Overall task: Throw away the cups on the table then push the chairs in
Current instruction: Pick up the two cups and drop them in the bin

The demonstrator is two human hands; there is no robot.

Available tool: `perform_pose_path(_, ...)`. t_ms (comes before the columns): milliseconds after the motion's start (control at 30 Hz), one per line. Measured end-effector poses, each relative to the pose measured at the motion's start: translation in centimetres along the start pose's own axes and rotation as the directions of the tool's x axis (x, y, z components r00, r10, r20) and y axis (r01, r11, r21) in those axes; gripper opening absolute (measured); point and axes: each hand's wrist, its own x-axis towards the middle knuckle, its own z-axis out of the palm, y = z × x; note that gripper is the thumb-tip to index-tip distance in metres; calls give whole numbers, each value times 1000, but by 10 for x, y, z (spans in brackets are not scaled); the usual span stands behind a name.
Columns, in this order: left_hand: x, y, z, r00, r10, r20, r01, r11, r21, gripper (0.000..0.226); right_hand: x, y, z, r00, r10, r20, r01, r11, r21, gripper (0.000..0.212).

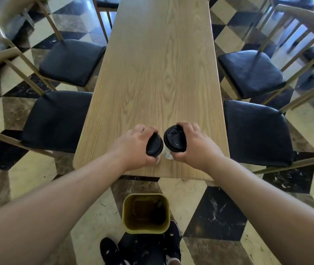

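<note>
Two paper cups with black lids are held over the near end of the long wooden table [158,64]. My left hand [135,148] grips the left cup [154,145], and my right hand [194,144] grips the right cup [174,138]. Both cups are tilted toward each other, almost touching, and their white bodies are mostly hidden by my fingers. A yellow bin [146,213] stands open on the floor just below the table's near edge. Black-cushioned chairs [57,119] [257,131] stand pulled out on both sides of the table.
Two more chairs [72,62] [249,71] stand further along the table, also pulled out. My black shoes [109,251] are on the checkered tile floor right behind the bin. More chairs stand at the far end and in the corners.
</note>
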Motion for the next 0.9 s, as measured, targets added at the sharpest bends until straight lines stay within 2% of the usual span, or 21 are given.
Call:
perform_pose_path(167, -69, -17, 23, 999, 42, -29, -44, 997, -64, 81, -50, -6, 32, 995, -75, 64, 73, 997, 29, 96)
perform_pose_path(333, -112, -30, 42, 998, 57, 6, -56, 996, -67, 80, -90, -12, 61, 990, -123, 69, 120, 991, 54, 94)
perform_pose_path(633, -164, -51, 92, 995, -54, 84, 57, 998, -36, 87, -139, -8, 121, 974, -30, 225, 23, 999, 34, 99)
perform_pose_path(900, -186, -58, 139, 988, -93, 123, 92, 996, 9, 94, -155, -6, 163, 949, 78, 304, -89, 996, 20, 109)
